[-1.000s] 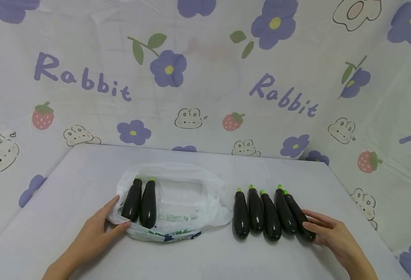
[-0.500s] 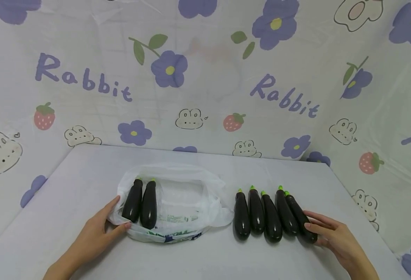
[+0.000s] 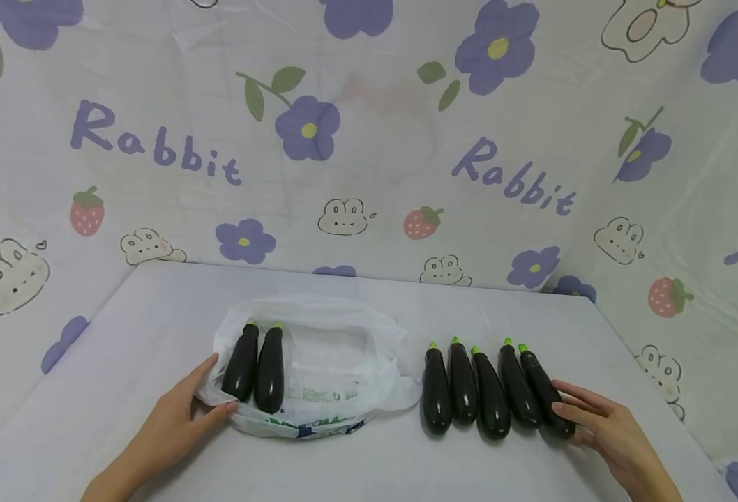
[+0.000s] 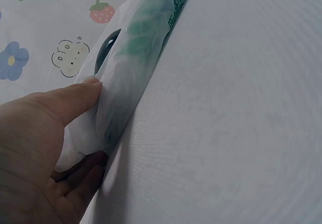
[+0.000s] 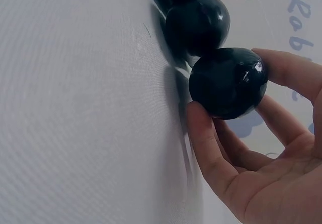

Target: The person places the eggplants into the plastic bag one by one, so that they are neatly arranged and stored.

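A white plastic bag (image 3: 384,380) lies spread with its mouth wide at the left of the table, two dark eggplants (image 3: 270,373) side by side inside it. My left hand (image 3: 168,427) grips the bag's left edge, thumb over the plastic and the other fingers behind and beneath it. To the bag's right, several eggplants (image 3: 463,387) lie in a row with green stem ends pointing away. My right hand (image 3: 610,429) holds the rightmost eggplant (image 3: 538,382) near its rounded lower end. In the right wrist view, thumb and fingers wrap the glossy eggplant (image 5: 229,83), close beside its neighbour (image 5: 198,22).
The white table (image 3: 369,467) ends at a patterned cloth backdrop (image 3: 381,167) behind and at both sides. The bag's crumpled handle (image 3: 407,394) reaches close to the leftmost eggplant of the row (image 3: 436,394).
The rightmost eggplant's stem end has shifted slightly right, away from its neighbour, with my right hand still on it. My left hand keeps its grip on the bag. The head view has tilted slightly.
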Tool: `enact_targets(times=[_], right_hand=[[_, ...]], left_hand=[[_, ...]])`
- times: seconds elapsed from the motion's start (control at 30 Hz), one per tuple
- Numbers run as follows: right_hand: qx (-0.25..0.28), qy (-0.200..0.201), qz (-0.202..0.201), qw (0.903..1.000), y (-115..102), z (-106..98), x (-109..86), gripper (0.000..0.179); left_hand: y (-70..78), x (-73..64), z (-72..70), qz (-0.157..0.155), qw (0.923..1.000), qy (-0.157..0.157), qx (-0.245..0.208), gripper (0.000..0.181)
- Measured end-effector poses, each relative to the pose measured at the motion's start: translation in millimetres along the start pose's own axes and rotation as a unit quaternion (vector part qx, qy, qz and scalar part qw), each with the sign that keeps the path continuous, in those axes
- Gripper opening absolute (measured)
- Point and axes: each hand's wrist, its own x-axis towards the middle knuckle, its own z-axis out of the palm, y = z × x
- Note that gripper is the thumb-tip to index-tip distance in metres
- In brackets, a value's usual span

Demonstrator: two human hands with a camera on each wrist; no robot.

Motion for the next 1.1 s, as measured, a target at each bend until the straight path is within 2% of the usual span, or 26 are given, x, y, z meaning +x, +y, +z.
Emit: enact_targets(times=[0.33,0.8,1.1], right_hand=[[-0.015,0.004,0.018,0.9997,-2.3,0.7,0.7,0.073],[-0.027,-0.010,0.021,0.9994,0.5,-5.2,2.7,0.075],[-0.033,0.009,0.011,0.9993,-2.2,-6.7,1.9,0.080]], left_hand=[[-3.7,0.1,-0.5,0.004,1.0000,0.001,-0.004,0.090],[-4.5,-1.4,2.4,0.007,0.9999,0.007,-0.002,0.089],[-3.8,-0.6,2.3,0.002,0.9999,0.006,-0.010,0.089]])
